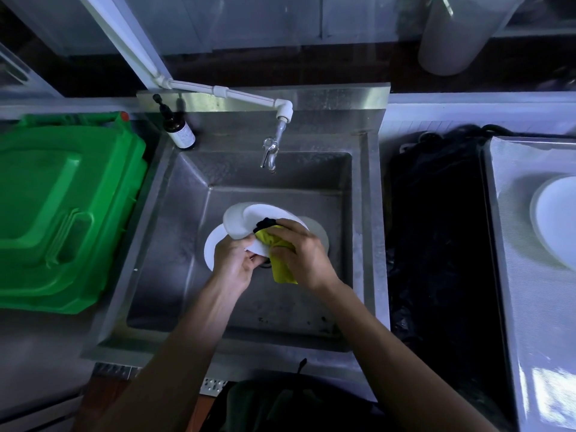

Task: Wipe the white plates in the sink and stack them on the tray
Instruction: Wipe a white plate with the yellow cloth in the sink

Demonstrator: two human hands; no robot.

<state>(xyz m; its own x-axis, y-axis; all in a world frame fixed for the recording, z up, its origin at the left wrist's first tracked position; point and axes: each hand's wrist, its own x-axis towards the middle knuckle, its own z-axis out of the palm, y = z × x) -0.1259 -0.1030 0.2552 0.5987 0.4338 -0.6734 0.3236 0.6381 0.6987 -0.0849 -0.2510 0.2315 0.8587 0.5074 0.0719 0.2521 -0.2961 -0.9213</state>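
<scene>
Over the steel sink [174, 275] my left hand [234, 257] grips the near rim of a white plate [246, 221], tilted up above the basin. My right hand [300, 251] holds a yellow cloth [282, 263] with a dark patch and presses it against that plate's face. More white plates [211, 247] lie on the sink floor beneath, partly hidden by my hands. On the steel tray [511, 244] at the far right sits a white plate [558, 213], cut off by the frame edge.
A tap [270, 154] hangs over the back of the sink. A dark soap bottle [177, 129] stands at the sink's back-left corner. A green bin lid [62, 210] lies left of the sink. A black bag [442, 244] fills the gap between sink and tray.
</scene>
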